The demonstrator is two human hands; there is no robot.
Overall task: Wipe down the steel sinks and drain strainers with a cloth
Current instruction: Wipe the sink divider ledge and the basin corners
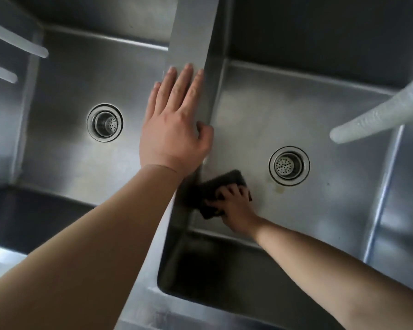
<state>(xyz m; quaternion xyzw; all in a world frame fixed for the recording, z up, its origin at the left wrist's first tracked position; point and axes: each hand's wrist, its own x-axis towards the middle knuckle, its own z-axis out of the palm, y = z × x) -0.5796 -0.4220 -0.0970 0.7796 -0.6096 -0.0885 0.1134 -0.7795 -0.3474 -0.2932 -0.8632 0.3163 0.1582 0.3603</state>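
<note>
A single head-worn, wide-angle view is given, directed steeply downward from above two adjoining steel basins. The divider [191, 44] between them is seen running up the middle, with the left sink [65, 148] and right sink [332, 210] to either side. Both forearms are seen entering from the bottom edge, close to the lens. Straight edges are bent toward the borders.

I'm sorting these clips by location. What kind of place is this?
Probably a commercial or institutional kitchen wash area. Two deep steel sinks, the left sink and right sink, share a flat steel divider, each with a basket drain strainer, and pale hoses hang over them.
</note>
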